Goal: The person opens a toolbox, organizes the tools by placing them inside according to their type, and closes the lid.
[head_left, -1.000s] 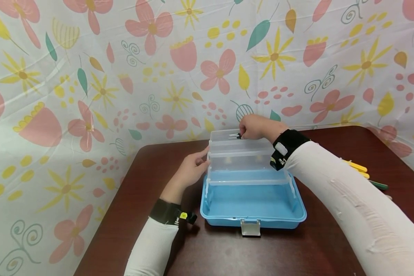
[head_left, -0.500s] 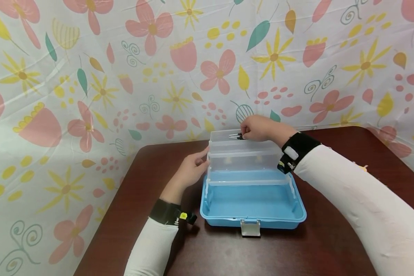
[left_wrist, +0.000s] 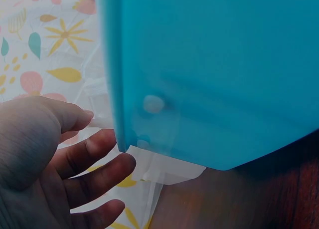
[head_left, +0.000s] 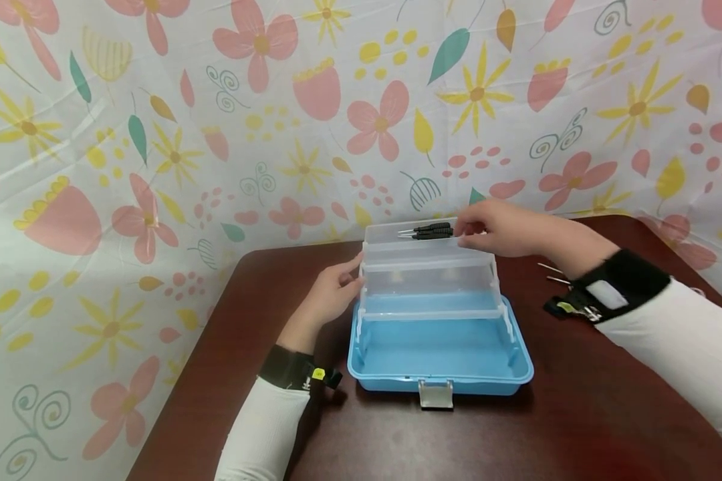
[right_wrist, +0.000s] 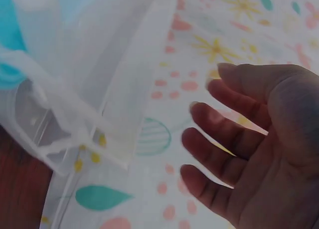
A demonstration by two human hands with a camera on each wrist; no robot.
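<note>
Just beside the fingertips of the right hand (head_left: 502, 227), loosely curved and empty: slim black-handled, metal-shafted tools (head_left: 433, 234), lying in a clear plastic top tray (head_left: 380, 234). Left hand (head_left: 329, 294): fingers apart, touching the tiers' left edge; gentle steadying there likely helps tidy placement.

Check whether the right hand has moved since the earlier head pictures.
Yes, the right hand has moved rightward, judged against the blue box in the head view.

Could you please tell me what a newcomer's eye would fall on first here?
Probably the floral backdrop filling the background, then the blue toolbox standing open on the table with stepped clear trays. Black-handled screwdrivers lie in its topmost compartment beside the right hand.
</note>
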